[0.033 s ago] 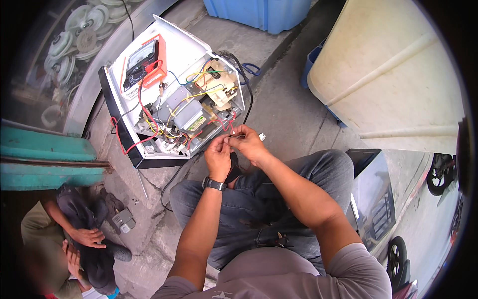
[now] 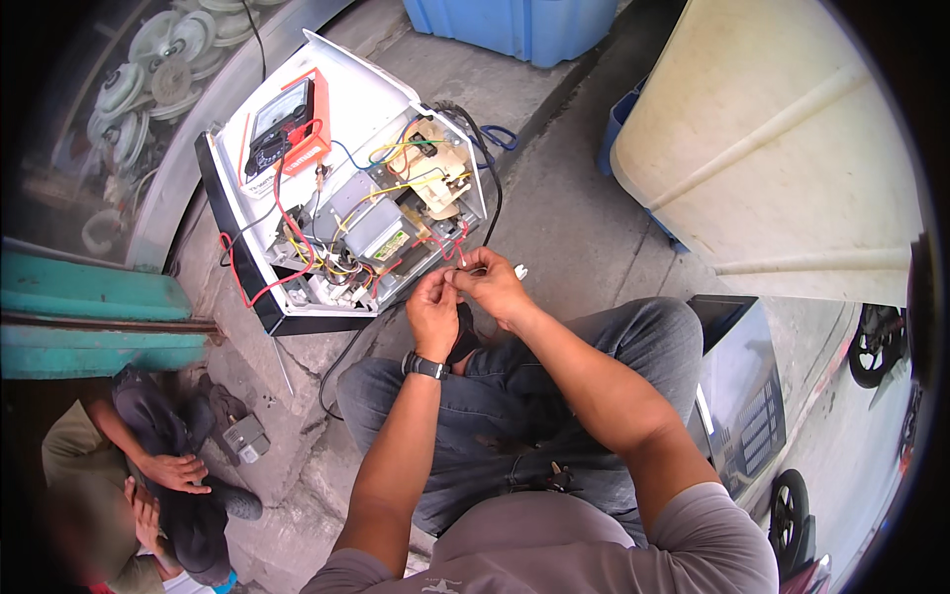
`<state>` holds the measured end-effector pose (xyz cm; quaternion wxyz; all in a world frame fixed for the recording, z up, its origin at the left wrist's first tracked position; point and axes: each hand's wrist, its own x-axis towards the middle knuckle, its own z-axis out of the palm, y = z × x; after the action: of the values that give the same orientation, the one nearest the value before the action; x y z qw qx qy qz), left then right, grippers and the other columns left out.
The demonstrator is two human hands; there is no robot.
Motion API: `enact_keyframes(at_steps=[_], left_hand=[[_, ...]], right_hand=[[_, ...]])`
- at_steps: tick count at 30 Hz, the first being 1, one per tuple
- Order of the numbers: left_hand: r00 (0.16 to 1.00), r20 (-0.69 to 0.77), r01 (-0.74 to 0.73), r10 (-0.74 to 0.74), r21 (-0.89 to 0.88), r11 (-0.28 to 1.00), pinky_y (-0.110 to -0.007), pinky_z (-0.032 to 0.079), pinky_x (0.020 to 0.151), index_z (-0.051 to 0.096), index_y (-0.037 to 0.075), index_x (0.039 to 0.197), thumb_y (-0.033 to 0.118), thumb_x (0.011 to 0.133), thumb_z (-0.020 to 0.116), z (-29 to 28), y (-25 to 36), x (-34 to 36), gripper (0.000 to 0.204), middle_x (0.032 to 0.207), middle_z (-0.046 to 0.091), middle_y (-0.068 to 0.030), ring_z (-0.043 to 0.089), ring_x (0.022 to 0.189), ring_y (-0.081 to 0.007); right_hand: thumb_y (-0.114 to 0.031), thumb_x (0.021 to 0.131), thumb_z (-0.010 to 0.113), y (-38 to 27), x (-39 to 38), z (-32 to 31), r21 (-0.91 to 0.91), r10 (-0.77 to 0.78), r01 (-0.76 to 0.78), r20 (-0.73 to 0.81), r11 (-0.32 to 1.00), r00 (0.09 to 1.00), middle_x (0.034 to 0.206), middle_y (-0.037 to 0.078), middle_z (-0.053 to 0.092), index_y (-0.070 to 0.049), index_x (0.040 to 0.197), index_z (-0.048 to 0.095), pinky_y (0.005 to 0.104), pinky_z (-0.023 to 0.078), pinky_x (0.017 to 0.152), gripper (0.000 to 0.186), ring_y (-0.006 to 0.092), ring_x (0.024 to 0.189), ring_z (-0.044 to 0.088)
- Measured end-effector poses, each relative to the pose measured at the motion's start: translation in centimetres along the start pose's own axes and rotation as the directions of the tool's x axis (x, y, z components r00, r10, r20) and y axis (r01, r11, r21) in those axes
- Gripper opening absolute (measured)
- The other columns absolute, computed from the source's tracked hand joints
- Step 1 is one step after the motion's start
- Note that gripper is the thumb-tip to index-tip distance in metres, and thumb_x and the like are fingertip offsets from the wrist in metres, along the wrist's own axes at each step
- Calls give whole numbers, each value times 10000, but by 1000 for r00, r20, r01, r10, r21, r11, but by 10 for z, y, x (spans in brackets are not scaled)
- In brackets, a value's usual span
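In front of my knees my left hand (image 2: 432, 312) and my right hand (image 2: 494, 287) meet, thumbs and fingertips pinched together. Thin red wires (image 2: 460, 239) run from the opened appliance (image 2: 287, 325) down to the fingers of my right hand. What lies between my left fingertips is too small and covered to make out. A small white piece (image 2: 522, 271) shows just beyond my right hand. Inside the white and black casing are a grey boxy part (image 2: 374, 226), a beige plastic part (image 2: 435, 178) and many coloured wires.
An analogue multimeter (image 2: 280, 124) on an orange box lies on the casing, its red lead looping over the side. Right stands a large cream container (image 2: 772, 148); a dark glass-fronted panel (image 2: 740, 396) is beside my knee. Another person (image 2: 148, 475) sits at lower left. A blue bin (image 2: 515, 30) stands behind.
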<state>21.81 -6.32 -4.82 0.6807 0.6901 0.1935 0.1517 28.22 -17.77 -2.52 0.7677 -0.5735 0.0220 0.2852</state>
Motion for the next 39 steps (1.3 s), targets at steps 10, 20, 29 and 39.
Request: enact_keyframes(at_steps=[10,20,29,39], left_hand=[[999,-26,-32,34,68,997,-259,576,675,691,-35,1158,53,1005,675,-3,-4,-1,178,949,750,-63,695,771,-104],[1000,0,25,-25,-52,998,-240,565,706,667,-32,1229,12,1017,643,0,-7,-2,218,1043,744,-69,693,853,-95],[999,18,44,-42,-69,997,-244,570,717,678,-19,1231,27,1027,629,-2,4,-7,214,1096,750,-68,704,901,-103],[992,95,-106,81,296,949,-292,558,698,738,7,1143,78,997,657,-15,14,-3,181,982,711,-102,705,798,-156]], right_hand=[[-89,884,794,-2,-1,8,-233,-158,130,-107,964,982,849,87,685,39,966,616,306,581,565,234,164,706,699],[-77,869,780,3,4,4,-158,-110,95,-91,983,990,836,81,681,17,943,622,303,544,589,199,138,694,666],[-123,864,747,9,-2,2,-383,-270,201,-137,902,953,894,129,730,31,1014,646,330,580,644,238,191,712,725],[-57,985,648,18,-3,1,-195,-168,143,-120,970,978,923,73,675,12,1070,625,280,567,653,112,128,738,678]])
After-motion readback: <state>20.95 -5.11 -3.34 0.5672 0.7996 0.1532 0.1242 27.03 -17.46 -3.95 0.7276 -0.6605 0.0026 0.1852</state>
